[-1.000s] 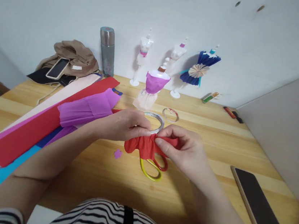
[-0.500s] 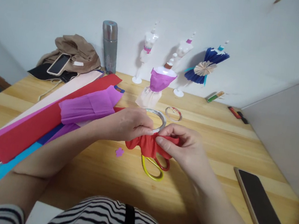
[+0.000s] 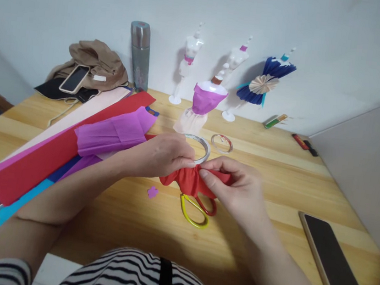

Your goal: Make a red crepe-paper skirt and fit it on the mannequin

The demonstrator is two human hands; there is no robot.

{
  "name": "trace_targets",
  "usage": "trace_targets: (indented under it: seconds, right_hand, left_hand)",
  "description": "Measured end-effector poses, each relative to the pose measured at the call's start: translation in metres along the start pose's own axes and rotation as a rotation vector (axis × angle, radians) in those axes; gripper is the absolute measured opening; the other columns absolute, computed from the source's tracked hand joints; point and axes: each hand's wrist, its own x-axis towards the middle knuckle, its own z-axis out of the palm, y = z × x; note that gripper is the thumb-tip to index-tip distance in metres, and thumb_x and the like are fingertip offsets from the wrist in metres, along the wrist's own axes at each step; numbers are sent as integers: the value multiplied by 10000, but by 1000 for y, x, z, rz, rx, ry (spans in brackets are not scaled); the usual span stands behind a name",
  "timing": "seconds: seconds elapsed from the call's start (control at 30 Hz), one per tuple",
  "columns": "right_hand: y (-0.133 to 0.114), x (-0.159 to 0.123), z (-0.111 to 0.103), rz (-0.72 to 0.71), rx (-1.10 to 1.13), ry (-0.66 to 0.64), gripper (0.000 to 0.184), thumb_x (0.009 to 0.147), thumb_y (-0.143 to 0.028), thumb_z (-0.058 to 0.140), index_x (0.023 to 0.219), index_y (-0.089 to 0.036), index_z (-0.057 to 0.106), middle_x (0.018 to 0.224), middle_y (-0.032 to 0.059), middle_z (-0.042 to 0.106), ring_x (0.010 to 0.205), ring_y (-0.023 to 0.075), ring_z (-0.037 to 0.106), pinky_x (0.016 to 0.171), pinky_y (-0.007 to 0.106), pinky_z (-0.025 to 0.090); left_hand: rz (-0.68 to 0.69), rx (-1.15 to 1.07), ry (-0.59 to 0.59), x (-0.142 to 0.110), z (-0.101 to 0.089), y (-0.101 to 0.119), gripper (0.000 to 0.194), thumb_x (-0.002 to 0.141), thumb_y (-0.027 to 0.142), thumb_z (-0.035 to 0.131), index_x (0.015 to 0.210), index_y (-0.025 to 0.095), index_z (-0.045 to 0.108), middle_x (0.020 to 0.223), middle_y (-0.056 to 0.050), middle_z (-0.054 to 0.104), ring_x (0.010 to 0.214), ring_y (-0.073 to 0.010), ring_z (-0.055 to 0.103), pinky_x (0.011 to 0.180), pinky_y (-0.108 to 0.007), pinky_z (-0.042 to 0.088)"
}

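Well, starting on the left, we are seeing long paper strips (image 3: 42, 161) slanting across the bench (image 3: 113, 230), with a purple piece (image 3: 115, 132) lying over them. Behind these, a brown cloth (image 3: 105, 65) is sitting in a heap with a small phone (image 3: 75, 78) on it, and a grey bottle (image 3: 139, 62) is standing just beside it. Next, our left hand (image 3: 165, 155) is pinching the gathered top edge of the red paper (image 3: 187, 180), which is spreading in ruffles between both hands; we cannot tell whether its lower edge is touching the bench. A purple flower (image 3: 152, 192) is lying near that hand. Just behind the red paper a silver tape ring (image 3: 206, 153) is showing, while the scissors (image 3: 197, 225) are poking out their yellow and red handles below. Farther back, a small mannequin (image 3: 208, 102) is wearing a purple top. Our right hand (image 3: 236, 183) is gripping the red paper too, thumb against forefinger, close beside the left. Beyond it, a blue-dressed mannequin (image 3: 264, 84) is standing, and at the far right a large phone (image 3: 333, 262) is lying on the bench.
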Motion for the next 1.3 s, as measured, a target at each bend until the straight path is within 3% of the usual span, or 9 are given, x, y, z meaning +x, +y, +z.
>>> trace_targets:
  seconds: [0.2,0.33,0.53,0.73,1.13,1.3]
  right_hand:
    - [1,-1,2,22,55,-68,81,726,-271,696,682,-210,666,608,6,687,505,138,628,474,250,523]
    - [3,2,1,29,85,-36,90,709,-275,702,684,-202,655,602,1,673,492,122,595,476,247,506]
    - [-1,3,-7,-46,16,-23,108,718,-282,712,700,-202,641,633,3,664,539,130,587,521,260,499]
    - [2,3,-9,-3,-59,-24,158,716,-308,714,635,-205,626,555,7,617,474,141,529,451,275,438]
    - [8,4,-5,33,-112,-37,237,740,-390,695,636,-196,605,555,8,613,499,141,525,472,270,444]
    - [11,4,-3,24,-153,1,204,737,-346,676,623,-198,593,558,-3,584,510,124,496,476,251,408]
  left_hand:
    - [8,37,9,0,1,-1,350,964,221,462,621,163,506,637,2,488,697,-137,452,672,-263,336]
    - [8,35,-5,0,0,-1,340,966,229,466,641,155,533,642,0,498,699,-137,459,664,-260,336]
    - [11,41,8,-1,-1,1,364,968,239,442,619,165,516,640,0,516,693,-133,459,664,-248,337]
    - [14,32,-1,-1,-2,-1,364,964,232,446,614,162,517,630,-4,511,691,-143,463,659,-261,336]
    - [30,14,9,-2,-1,0,364,959,230,458,607,173,526,612,10,516,671,-131,464,672,-252,355]
    - [34,-14,14,-3,0,0,345,955,245,469,627,174,551,621,-3,542,682,-143,482,685,-262,369]
